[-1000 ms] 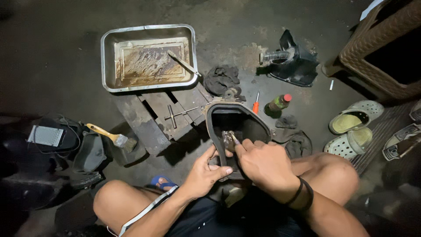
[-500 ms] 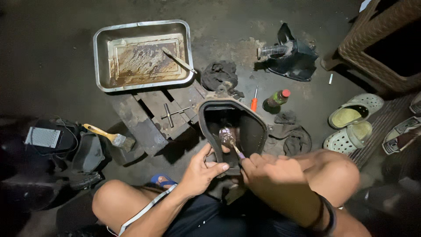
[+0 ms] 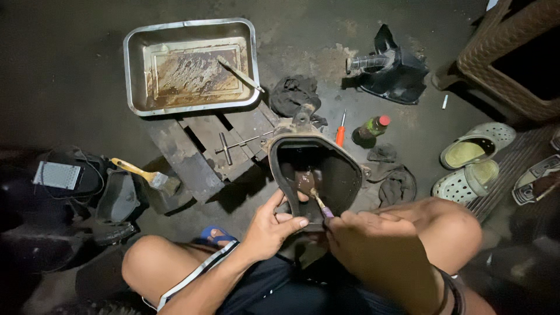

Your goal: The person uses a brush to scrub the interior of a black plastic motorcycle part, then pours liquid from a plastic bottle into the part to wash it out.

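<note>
Head view: my right hand (image 3: 373, 245) has drawn back toward lower frame, brush (image 3: 315, 195) gripped and reaching deeper into the black housing (image 3: 344, 175), which my left hand (image 3: 271, 227) clasps.

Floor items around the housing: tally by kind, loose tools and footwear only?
Brushes: 2, one in the metal tray, one yellow-handled
Screwdrivers: 2, orange one on the floor, one in the right hand inside the black housing
T-handle wrench: 1
Clogs: 2
Total: 7
Left hand grips the housing rim.
</note>
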